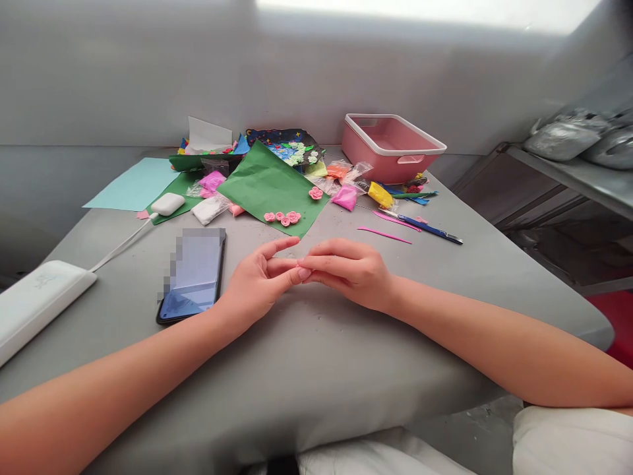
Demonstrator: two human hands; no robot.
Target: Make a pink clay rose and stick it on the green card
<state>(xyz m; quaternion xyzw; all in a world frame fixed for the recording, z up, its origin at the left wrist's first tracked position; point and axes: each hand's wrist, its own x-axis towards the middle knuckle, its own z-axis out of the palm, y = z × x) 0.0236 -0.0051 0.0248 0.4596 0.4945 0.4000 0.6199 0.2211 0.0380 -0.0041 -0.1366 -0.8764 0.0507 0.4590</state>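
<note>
Over the grey table, my left hand (257, 277) and my right hand (350, 269) meet at the fingertips. Both are closed in a pinch, thumbs and fingers pressed together. Whatever lies between them is hidden or too small to name. Just beyond my hands, several small pink clay roses (293, 218) sit on a green paper sheet (267, 185), with another pink rose (315, 192) farther up its right side. A thin pink modelling tool (384, 235) lies beyond my right hand. Beside my left wrist rests a phone (195, 270).
At the back stands a pink basket (390, 170) with a white rim. Bagged clay, pink (345, 196) and yellow (380, 194), lies before it. A blue-handled craft knife (430, 227) is at right. Left are a white power bank (44, 300), an earbud case (167, 204) and light-blue paper (131, 183).
</note>
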